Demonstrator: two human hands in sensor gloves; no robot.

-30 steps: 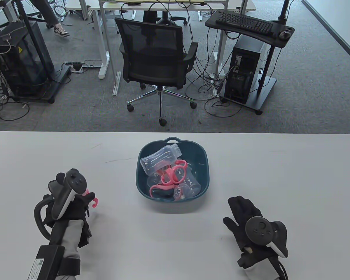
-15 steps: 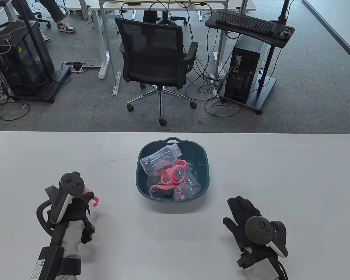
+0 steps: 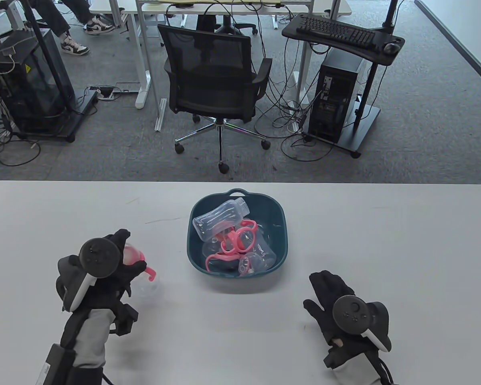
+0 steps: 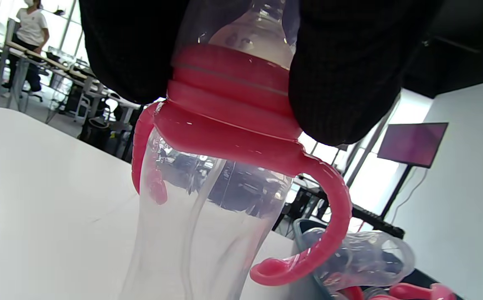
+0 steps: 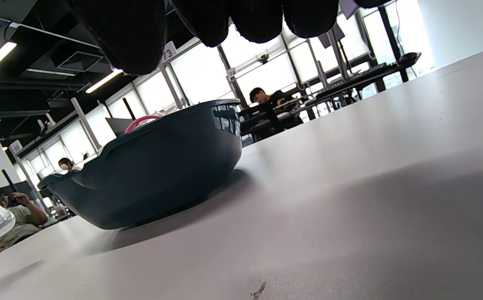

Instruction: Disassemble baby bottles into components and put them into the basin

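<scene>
At the left of the counter (image 3: pixel 344 224), the left hand (image 3: pixel 116 268) grips the last assembled baby bottle (image 4: pixel 208 200) by its pink collar, fingers curled round the top (the clear body stands upright on the surface). Twisting one-handed could spin the whole bottle rather than free the collar, or tip it over. In the middle, the basin (image 3: pixel 278 216) already holds loose parts. On the right, the right hand (image 3: pixel 336 300) rests flat, holding nothing.

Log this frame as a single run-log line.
left hand: grips top of assembled baby bottle, upright on table | right hand: flat, idle | basin: holds clear bottles and pink handle rings | stage: bottle not yet disassembled
</scene>
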